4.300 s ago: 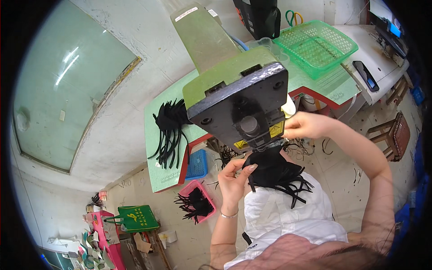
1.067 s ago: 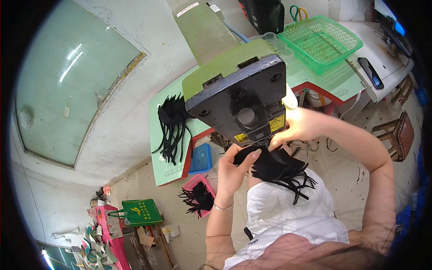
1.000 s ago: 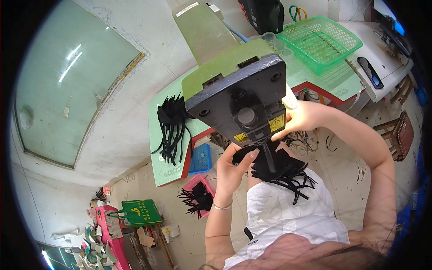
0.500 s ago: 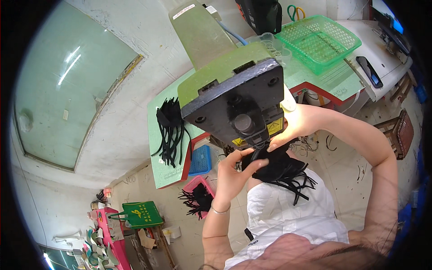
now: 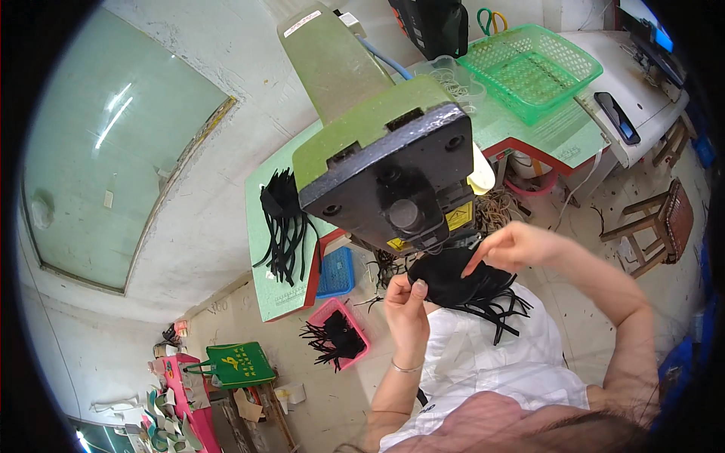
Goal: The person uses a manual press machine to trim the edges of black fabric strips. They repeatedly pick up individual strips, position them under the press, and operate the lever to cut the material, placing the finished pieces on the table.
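Observation:
A green machine with a black head (image 5: 389,170) stands on the green-topped table (image 5: 272,283). Just below the head lies a bundle of black fabric pieces with long straps (image 5: 464,283), resting on the white cloth on my lap. My left hand (image 5: 406,298) pinches the left edge of a black piece. My right hand (image 5: 507,245) touches the top of the same bundle, fingers pointing left toward the machine's underside. Whether the piece sits under the machine's foot is hidden.
A pile of black strapped pieces (image 5: 283,219) lies on the table's left end. A pink basket (image 5: 340,336) with more black pieces and a blue basket (image 5: 336,272) sit on the floor. A green mesh basket (image 5: 532,68) stands at the back right, a wooden stool (image 5: 664,226) to the right.
My right hand has dropped from the machine's right side onto the black bundle. My left hand has kept its pinch and shifted slightly down.

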Demonstrator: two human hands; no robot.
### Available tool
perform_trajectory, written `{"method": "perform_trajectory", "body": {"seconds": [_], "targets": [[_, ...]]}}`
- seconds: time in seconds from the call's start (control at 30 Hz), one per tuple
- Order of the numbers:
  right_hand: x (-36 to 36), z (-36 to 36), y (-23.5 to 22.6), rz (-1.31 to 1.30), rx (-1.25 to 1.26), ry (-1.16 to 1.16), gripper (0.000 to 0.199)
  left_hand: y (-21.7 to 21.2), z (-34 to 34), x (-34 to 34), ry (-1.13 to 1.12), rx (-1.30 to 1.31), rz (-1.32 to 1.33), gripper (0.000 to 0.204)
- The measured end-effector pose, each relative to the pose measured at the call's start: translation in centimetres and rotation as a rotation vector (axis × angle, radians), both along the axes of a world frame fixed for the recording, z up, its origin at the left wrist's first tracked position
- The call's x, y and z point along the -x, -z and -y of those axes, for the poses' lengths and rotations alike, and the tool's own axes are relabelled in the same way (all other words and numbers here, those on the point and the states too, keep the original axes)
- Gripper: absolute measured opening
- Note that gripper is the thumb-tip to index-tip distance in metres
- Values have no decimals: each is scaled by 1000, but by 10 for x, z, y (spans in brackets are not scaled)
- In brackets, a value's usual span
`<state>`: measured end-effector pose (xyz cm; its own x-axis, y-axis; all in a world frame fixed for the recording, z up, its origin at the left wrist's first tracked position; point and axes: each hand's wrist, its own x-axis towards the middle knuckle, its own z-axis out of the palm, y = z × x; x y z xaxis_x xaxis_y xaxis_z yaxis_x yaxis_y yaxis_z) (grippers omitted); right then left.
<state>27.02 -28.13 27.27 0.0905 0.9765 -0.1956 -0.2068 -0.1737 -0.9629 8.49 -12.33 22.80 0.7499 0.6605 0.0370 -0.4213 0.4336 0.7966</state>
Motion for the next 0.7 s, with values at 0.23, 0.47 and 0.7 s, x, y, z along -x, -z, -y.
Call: {"method": "perform_trajectory", "body": {"seconds": [0.23,0.47,0.7], "targets": [[42,-17,1,-31,-76,430,28,9,34,4,-9,232,2,15],[43,-36,-14,359,-162,341,29,51,40,32,13,52,-124,31],[60,-50,28,413,-171,501,27,26,-56,47,-355,-297,-442,23]]}}
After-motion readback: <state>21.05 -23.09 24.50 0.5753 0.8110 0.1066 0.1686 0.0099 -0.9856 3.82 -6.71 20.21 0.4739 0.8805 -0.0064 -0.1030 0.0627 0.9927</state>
